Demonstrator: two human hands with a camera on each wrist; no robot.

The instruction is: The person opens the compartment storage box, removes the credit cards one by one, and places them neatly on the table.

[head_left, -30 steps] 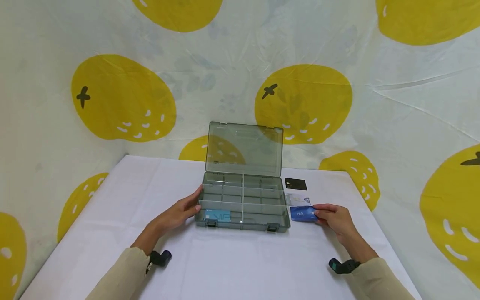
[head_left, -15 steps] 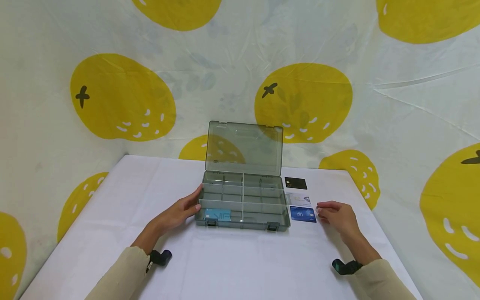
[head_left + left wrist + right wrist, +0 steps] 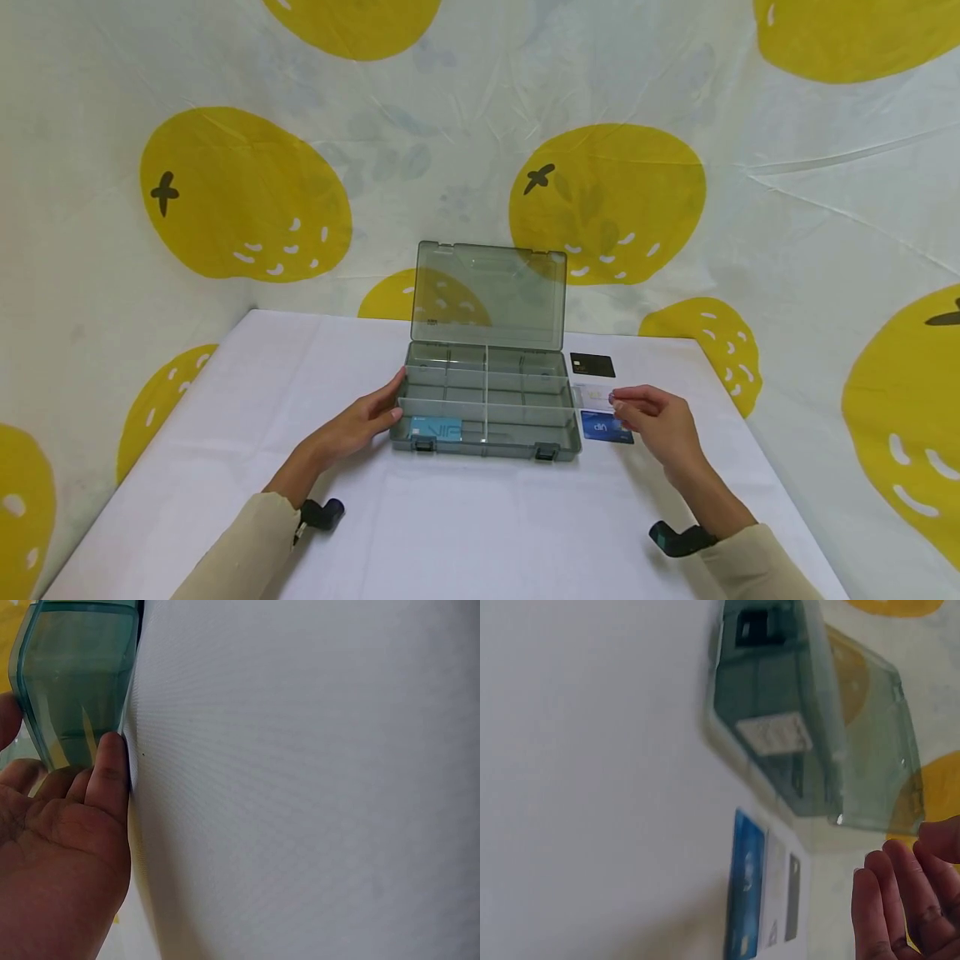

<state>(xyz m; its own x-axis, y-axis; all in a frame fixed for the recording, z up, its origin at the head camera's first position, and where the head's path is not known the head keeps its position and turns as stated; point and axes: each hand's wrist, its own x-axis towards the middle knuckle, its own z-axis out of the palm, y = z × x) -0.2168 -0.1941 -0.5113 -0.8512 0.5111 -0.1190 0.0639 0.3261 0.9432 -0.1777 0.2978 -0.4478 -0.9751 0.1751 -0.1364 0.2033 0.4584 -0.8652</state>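
An organizer box (image 3: pixel 483 452) of clear grey plastic stands on the white table, its lid (image 3: pixel 487 296) raised at the back. Inside its front-left compartment lies a light-blue VIP card (image 3: pixel 435 428). My left hand (image 3: pixel 352 432) rests against the box's left side, fingers (image 3: pixel 111 776) along the wall and the thumb near the front corner. To the right of the box, a blue VIP card (image 3: pixel 602 426), a white card (image 3: pixel 592 396) and a black card (image 3: pixel 592 365) lie in a column. My right hand (image 3: pixel 663 425) is over the white card's right end, fingertips close to it.
The white tablecloth (image 3: pixel 480 533) spreads in front of the box. Behind it hangs a curtain (image 3: pixel 420 192) printed with yellow fruit. Thin dividers (image 3: pixel 517 410) split the box into several compartments. A pale label (image 3: pixel 775 733) is on the box's right side.
My right hand has let go of the blue card, drawn back slightly, then moved up and left to the white card. The left hand and the box have stayed in place.
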